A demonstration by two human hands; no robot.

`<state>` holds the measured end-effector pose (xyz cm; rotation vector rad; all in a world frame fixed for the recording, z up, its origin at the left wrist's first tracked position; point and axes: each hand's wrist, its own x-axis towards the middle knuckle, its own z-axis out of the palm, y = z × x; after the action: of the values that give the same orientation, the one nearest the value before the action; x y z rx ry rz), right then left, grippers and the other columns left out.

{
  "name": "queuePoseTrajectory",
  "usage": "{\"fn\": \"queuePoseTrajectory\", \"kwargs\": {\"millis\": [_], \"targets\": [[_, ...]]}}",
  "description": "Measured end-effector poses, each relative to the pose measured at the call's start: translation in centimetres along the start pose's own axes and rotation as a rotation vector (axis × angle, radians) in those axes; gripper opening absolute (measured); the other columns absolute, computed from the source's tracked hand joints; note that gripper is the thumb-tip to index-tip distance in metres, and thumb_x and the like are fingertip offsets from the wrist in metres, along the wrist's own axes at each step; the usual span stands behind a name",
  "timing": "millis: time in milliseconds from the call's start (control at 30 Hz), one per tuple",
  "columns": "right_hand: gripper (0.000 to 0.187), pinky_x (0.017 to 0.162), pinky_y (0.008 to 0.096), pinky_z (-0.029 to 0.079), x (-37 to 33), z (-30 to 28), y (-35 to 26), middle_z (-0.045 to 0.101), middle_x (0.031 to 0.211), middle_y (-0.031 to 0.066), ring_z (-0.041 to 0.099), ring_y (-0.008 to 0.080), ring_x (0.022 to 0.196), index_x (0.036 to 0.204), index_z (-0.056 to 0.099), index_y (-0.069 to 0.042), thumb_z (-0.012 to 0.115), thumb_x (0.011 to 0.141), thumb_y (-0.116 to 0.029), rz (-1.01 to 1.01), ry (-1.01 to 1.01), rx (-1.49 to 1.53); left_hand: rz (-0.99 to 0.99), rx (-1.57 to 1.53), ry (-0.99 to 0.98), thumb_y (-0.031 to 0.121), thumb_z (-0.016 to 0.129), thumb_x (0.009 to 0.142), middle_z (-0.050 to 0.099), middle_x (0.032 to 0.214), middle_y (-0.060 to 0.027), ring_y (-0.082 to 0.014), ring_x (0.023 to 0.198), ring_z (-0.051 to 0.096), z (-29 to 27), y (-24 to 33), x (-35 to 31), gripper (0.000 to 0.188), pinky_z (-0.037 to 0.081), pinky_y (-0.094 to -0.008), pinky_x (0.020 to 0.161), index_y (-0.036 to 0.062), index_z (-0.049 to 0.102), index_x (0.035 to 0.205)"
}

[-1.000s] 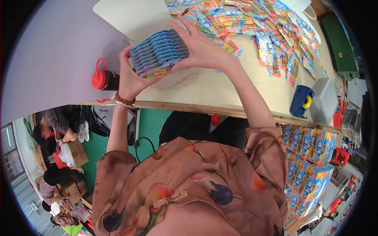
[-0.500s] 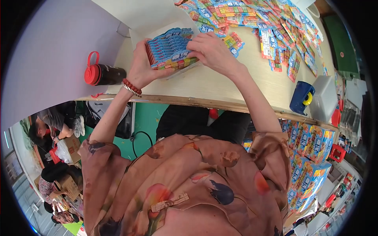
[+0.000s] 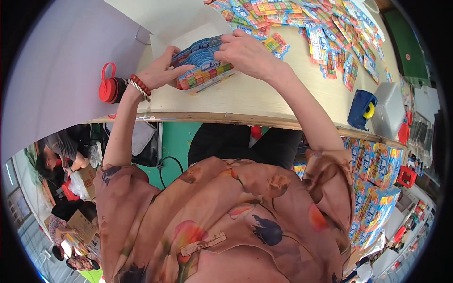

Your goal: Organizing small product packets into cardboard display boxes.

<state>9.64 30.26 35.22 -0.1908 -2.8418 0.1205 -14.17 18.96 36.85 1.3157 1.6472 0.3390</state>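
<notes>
A row of colourful flat candy packets (image 3: 204, 75) with blue scalloped tops stands packed upright in a clear-walled box (image 3: 218, 85) near the table's front left. My left hand (image 3: 159, 71) grips the row's left end, thumb along the front packet and fingers behind. At the right end, my right hand (image 3: 246, 55) has its fingers curled against the packets' upper edges; its fingertips are partly hidden. A red-beaded bracelet (image 3: 140, 86) is on my left wrist.
A large heap of loose packets (image 3: 325, 35) covers the back right. A dark bottle with a red lid (image 3: 109, 89) stands left. A blue tape dispenser (image 3: 362, 109) and stacked clear boxes (image 3: 390, 108) sit at the right edge. Filled boxes (image 3: 370, 162) are piled below.
The packet row has shifted slightly and its front now faces me more. My left hand has moved left, its thumb now on the front packet; my right hand has moved a little left and up.
</notes>
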Motion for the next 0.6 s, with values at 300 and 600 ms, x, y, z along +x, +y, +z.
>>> {"fn": "queuePoseTrajectory", "kwargs": {"millis": [300,600], "targets": [[0.001,0.077,0.0353,0.047,1.4,0.3,-1.7,0.063,0.07,0.008,0.062,0.0258,0.078,0.071,0.064,-0.007,0.065,0.072,-0.007,-0.025,-0.155,-0.076,0.027,0.333,-0.135,0.059,0.065,0.081,0.056,0.124,-0.0215,-0.0269,0.115,0.056,-2.2,0.6,1.8,0.087,0.044,-0.0354,0.096,-0.0001,0.036,0.138],[0.015,0.066,0.0409,0.051,2.0,-0.4,-0.7,0.065,0.074,0.0137,0.065,0.032,0.078,0.091,0.064,-0.004,0.068,0.078,-0.01,0.245,-0.205,0.318,0.025,0.356,-0.212,0.062,0.068,0.076,0.057,0.124,-0.0208,-0.0284,0.115,0.056,-2.8,0.9,2.1,0.093,0.044,-0.0359,0.096,0.0005,0.036,0.138]]}}
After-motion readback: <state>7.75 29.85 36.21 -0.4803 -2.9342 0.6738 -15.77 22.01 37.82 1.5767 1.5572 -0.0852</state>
